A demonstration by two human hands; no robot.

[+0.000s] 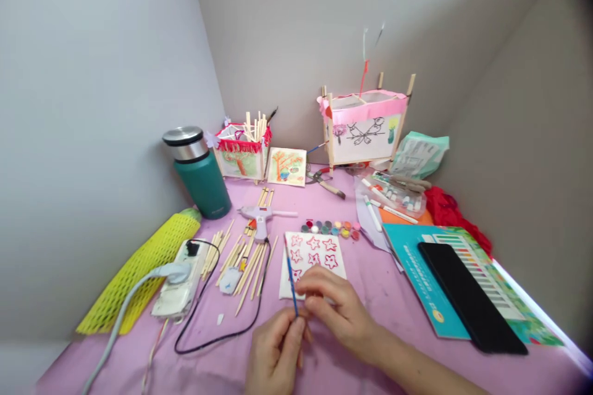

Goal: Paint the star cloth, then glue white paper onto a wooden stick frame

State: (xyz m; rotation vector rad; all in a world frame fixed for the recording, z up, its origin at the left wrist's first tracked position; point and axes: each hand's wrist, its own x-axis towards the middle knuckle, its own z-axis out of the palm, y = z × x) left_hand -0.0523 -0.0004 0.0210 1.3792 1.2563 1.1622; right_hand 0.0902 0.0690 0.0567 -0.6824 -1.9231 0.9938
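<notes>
Pinching the lower end of a thin blue paintbrush point(291, 278), the left hand point(277, 355) had its fingers curled shut round the handle, just nearer the person than a white star sheet point(315, 253) painted with red outlines. The brush stood almost upright, its tip over the sheet's left edge. The right hand point(338, 308) lay across the sheet's near edge with its fingers bent, their tips against the same handle; whether it gripped or only touched, I could not tell. Just beyond the sheet ran a row of paint pots point(331, 228). Left of the sheet lay a glue gun point(260, 217) among loose wooden sticks point(245, 262), then a power strip point(178, 287) with a black cable point(217, 336), and farther left a yellow foam net point(139, 271) and a green flask point(201, 173). Right of the sheet a teal booklet point(417, 271) carried a black slab point(467, 296). Well beyond the sheet, against the wall, stood a pink-topped paper lantern point(364, 126). All rested on the pink bench point(370, 296).
</notes>
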